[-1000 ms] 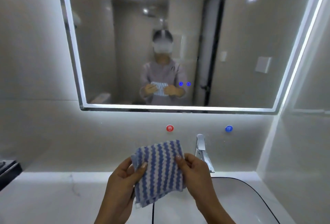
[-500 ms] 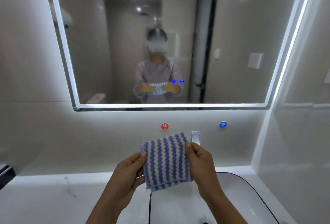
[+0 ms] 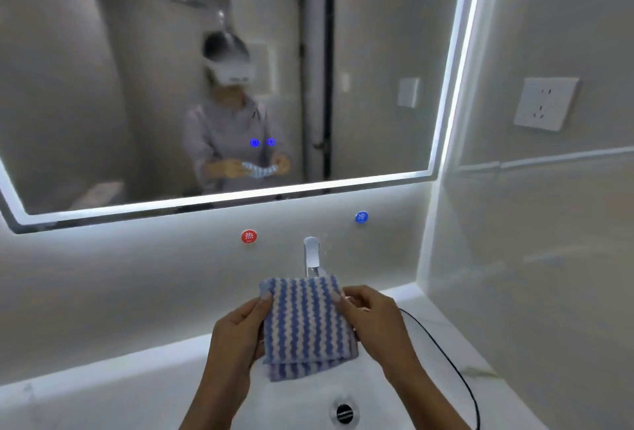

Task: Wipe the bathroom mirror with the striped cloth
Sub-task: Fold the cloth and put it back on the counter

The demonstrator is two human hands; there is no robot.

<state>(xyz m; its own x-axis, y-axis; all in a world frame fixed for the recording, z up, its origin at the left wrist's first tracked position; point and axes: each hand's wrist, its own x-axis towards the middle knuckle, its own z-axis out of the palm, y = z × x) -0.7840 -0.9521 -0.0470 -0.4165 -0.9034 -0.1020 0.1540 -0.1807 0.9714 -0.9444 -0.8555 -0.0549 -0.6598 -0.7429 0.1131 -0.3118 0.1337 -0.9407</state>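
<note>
Head view: the left hand (image 3: 236, 333) and right hand (image 3: 374, 323) are still pinching the striped cloth (image 3: 305, 323), now folded neater; the mirror (image 3: 377, 52) is waiting unwiped.

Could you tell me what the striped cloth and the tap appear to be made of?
Striped cloth: soft, matte fabric, probably microfibre or terry, judging by its fuzzy wavy ribs and limp fold. Tap: polished metal, probably chrome-plated, given its bright mirror-like reflections.

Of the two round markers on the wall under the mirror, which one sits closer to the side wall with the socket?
The blue marker. It sits right of the faucet, toward the socket wall; the red marker sits left of the faucet.
</note>
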